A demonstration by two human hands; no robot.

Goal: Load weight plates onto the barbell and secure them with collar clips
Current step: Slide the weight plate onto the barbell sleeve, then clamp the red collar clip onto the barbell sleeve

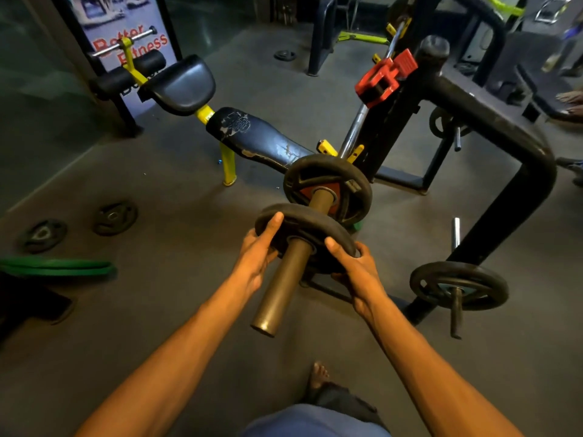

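Observation:
The barbell's bronze sleeve (280,288) points toward me from the bench rack. A black weight plate (299,227) sits partway along the sleeve, held at its rim by both hands. My left hand (257,255) grips its left edge and my right hand (355,266) grips its right edge. Farther up the sleeve, a larger black plate (328,171) rests against the collar. A red collar clip (386,78) hangs on the black rack upright, apart from the sleeve.
A worn black bench (255,137) with yellow legs lies behind the bar. Two small black plates (115,217) and a green plate (56,268) lie on the floor at left. The black rack frame (504,130) holds another plate (459,283) on a peg at right.

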